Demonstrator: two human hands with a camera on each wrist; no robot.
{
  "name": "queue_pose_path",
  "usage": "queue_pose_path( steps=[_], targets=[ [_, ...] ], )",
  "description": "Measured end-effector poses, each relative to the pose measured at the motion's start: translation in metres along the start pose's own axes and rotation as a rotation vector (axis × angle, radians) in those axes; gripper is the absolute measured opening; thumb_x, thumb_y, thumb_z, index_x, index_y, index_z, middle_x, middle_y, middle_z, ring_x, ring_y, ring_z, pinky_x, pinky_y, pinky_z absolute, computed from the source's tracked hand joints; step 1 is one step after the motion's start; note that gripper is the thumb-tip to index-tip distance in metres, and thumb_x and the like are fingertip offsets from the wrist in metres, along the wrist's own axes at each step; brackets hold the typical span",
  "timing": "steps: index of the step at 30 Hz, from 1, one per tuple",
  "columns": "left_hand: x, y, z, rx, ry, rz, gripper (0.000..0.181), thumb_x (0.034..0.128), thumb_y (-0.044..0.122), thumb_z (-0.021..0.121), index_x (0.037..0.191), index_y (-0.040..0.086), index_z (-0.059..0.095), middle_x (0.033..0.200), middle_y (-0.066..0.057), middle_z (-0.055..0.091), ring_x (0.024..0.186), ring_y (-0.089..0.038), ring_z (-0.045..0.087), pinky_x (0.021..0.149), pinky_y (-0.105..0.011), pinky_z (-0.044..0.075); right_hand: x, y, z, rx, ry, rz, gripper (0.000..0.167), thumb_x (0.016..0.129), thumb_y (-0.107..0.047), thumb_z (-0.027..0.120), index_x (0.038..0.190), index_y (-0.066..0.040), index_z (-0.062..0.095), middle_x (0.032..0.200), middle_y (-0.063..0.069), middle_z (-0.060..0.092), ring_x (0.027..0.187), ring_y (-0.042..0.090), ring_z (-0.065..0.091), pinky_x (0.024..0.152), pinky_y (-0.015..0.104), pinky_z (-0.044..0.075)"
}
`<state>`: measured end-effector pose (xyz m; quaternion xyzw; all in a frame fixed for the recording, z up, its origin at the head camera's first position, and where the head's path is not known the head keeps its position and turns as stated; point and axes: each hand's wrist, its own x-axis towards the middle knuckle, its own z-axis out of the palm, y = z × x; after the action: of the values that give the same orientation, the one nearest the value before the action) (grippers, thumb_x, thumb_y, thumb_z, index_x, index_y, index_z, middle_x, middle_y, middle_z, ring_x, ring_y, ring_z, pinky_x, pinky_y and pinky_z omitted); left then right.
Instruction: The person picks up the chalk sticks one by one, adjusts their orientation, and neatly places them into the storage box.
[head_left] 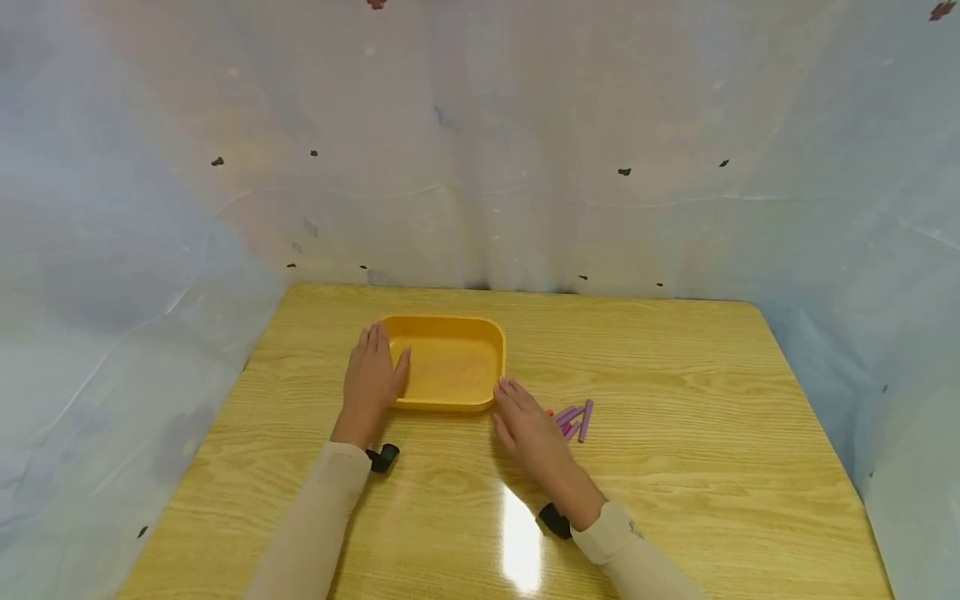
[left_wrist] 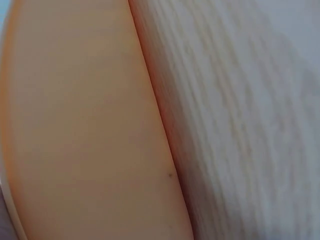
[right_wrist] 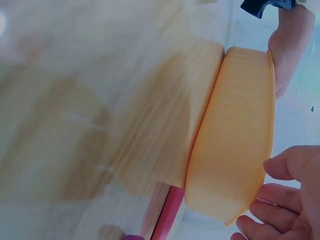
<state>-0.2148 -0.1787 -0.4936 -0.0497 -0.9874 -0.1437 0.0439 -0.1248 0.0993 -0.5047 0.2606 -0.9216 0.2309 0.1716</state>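
A yellow, shallow rectangular tray point(head_left: 450, 406) with rounded corners lies on the table. My left hand point(head_left: 369, 375) holds its left side, with the thumb over the rim inside and the fingers along the outer edge. At the front right corner, my right hand point(head_left: 531, 429) touches the rim with its fingertips, fingers loosely extended. In the right wrist view the right hand point(right_wrist: 287, 200) is beside the tray's wall point(right_wrist: 230, 135). Just right of that hand lie several short purple sticks point(head_left: 587, 421). A pink-red stick point(right_wrist: 167, 212) shows near the tray. The left wrist view shows mostly the tray's outer wall point(left_wrist: 90, 125).
The wood-grain table point(head_left: 675, 400) extends on both sides of the tray. Pale sheeting point(head_left: 525, 167) with dark marks stands behind it and along the sides. A dark wrist camera point(head_left: 384, 458) sits at the left wrist, another camera point(head_left: 555, 521) at the right.
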Motion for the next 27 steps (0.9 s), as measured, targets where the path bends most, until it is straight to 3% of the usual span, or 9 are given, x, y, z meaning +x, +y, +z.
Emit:
queue_pose_path(
  steps=[10, 19, 27],
  targets=[
    [-0.022, 0.001, -0.006, 0.000, 0.012, -0.027, 0.077, 0.0983, 0.045, 0.037, 0.146, -0.008, 0.008, 0.150, -0.025, 0.015, 0.138, -0.038, 0.012, 0.110, -0.050, 0.014, -0.009, -0.011, -0.001, -0.006, 0.011, 0.001, 0.043, 0.088, -0.015, 0.062, 0.127, 0.002, 0.055, 0.133, 0.015, 0.049, 0.124, 0.028, 0.046, 0.097, 0.036, 0.041],
    [-0.043, 0.001, -0.009, 0.000, 0.025, -0.051, 0.077, 0.0980, 0.046, 0.037, 0.145, -0.009, 0.009, 0.150, -0.026, 0.015, 0.137, -0.039, 0.013, 0.109, -0.051, 0.015, -0.022, -0.020, -0.001, 0.021, 0.045, -0.051, 0.043, 0.086, -0.014, 0.064, 0.125, 0.003, 0.056, 0.131, 0.017, 0.051, 0.122, 0.029, 0.047, 0.096, 0.040, 0.043],
    [-0.052, 0.006, -0.002, -0.023, 0.054, -0.055, 0.080, 0.0962, 0.048, 0.039, 0.146, -0.006, 0.008, 0.149, -0.024, 0.018, 0.138, -0.037, 0.015, 0.110, -0.050, 0.016, -0.038, -0.021, -0.004, 0.015, 0.068, -0.042, 0.044, 0.086, -0.014, 0.065, 0.126, 0.002, 0.056, 0.133, 0.016, 0.050, 0.123, 0.029, 0.046, 0.096, 0.039, 0.042]
  ],
)
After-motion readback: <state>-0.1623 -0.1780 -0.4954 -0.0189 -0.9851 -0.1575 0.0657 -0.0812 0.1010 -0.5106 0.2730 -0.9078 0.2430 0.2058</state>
